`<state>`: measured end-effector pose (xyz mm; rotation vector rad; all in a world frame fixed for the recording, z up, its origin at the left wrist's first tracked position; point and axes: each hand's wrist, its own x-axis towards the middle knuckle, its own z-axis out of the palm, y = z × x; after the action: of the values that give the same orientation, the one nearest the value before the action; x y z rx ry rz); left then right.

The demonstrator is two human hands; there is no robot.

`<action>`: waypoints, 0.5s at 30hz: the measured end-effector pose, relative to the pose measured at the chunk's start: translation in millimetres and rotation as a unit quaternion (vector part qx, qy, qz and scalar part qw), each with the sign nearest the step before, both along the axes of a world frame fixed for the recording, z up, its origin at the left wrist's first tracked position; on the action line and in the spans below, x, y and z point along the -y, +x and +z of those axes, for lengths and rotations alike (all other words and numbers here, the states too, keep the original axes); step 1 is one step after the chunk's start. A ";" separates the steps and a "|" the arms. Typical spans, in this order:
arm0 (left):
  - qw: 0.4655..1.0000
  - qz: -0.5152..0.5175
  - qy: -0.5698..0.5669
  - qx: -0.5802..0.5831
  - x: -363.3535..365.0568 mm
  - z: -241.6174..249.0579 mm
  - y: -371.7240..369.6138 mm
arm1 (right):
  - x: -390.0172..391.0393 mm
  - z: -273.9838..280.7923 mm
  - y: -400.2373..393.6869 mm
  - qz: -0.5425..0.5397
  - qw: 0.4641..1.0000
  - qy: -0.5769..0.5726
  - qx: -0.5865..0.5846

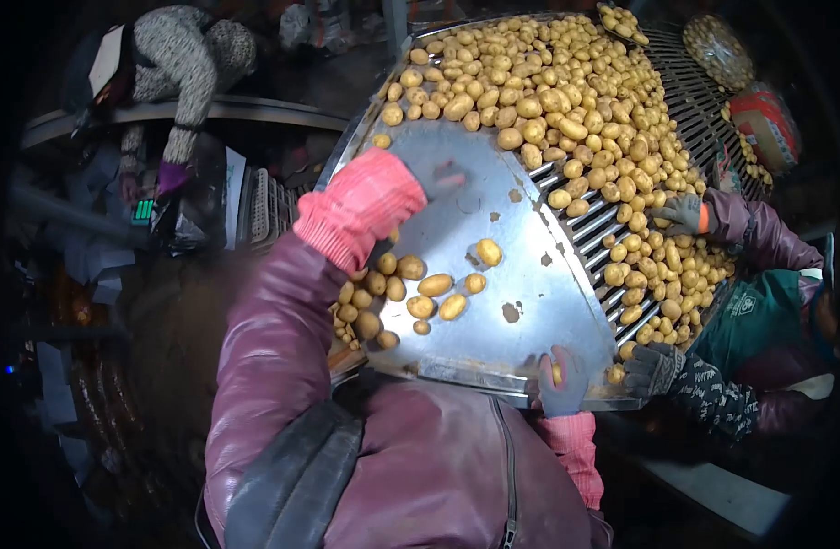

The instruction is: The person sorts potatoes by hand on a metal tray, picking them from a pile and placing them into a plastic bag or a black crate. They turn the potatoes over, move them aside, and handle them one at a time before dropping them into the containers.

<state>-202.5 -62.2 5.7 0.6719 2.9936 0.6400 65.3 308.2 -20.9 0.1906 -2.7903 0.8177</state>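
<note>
My left hand [438, 177], in a grey glove below a pink knitted cuff, is over the upper left of the metal tray [493, 192]. It is blurred, but two bare fingertips show stretched out and apart, with no potato visible in them. At the tray's front edge, my right hand [564, 386] is closed around a small potato [556, 373]. Between my hands, a few loose potatoes [436, 285] lie on the metal. More potatoes [367, 324] are gathered at the tray's left edge, partly behind my left sleeve.
A large heap of potatoes [566, 82] covers the far side and spreads over a bar grate [580, 233]. At right, a co-worker's gloved hands [683, 214] are among the potatoes. Filled bags [717, 50] stand at the far right. Another person [177, 64] bends over at upper left.
</note>
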 end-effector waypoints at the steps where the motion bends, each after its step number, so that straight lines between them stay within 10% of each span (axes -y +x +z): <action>1: 0.999 0.027 0.012 0.021 0.5 -4.9 -26.6 | 0.6 0.3 0.6 -0.005 1.000 -0.003 0.006; 15: 0.969 0.190 -0.119 0.100 -74.5 -25.1 -218.5 | -1.4 -4.8 -4.6 -0.055 0.998 0.023 0.030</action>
<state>-421.0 12.3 -19.5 0.0160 2.9520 0.3188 60.7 309.6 -25.7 0.0194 -2.8475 0.7461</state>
